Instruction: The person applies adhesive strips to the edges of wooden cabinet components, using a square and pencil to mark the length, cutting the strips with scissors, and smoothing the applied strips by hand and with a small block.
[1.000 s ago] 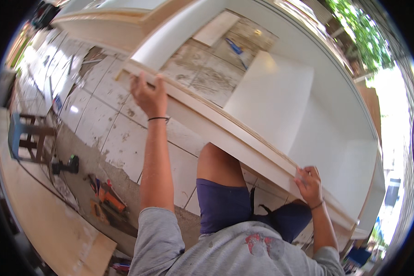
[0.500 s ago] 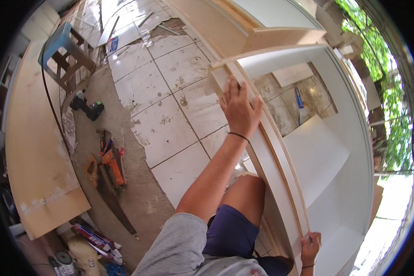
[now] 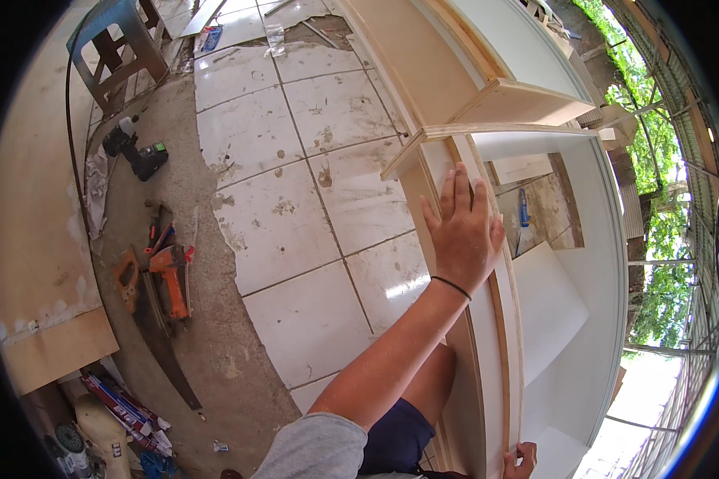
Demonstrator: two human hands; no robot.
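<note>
My left hand (image 3: 465, 231) lies flat on the upper end of a long, narrow wooden strip (image 3: 510, 351), fingers stretched out and a little apart. The strip runs along the near edge of a white-faced plywood cabinet (image 3: 607, 231) lying on the floor. At the strip's lower end, my right hand (image 3: 522, 461) is closed around its edge; part of that hand is cut off by the picture's border. Inside the cabinet frame lie a loose white panel (image 3: 547, 311) and a blue-handled tool (image 3: 523, 209).
On the bare concrete lie a cordless drill (image 3: 136, 150), a handsaw (image 3: 156, 335) and an orange nail gun (image 3: 170, 279). A blue plastic stool (image 3: 112, 24) stands at the far left, beside a plywood sheet (image 3: 44, 199). Stained white tiles (image 3: 295, 239) cover the middle floor.
The view has shifted, so the cabinet and floor tools sit differently in it. My left hand has flattened, its fingers straighter on the strip. My right hand stays at the lower end.
</note>
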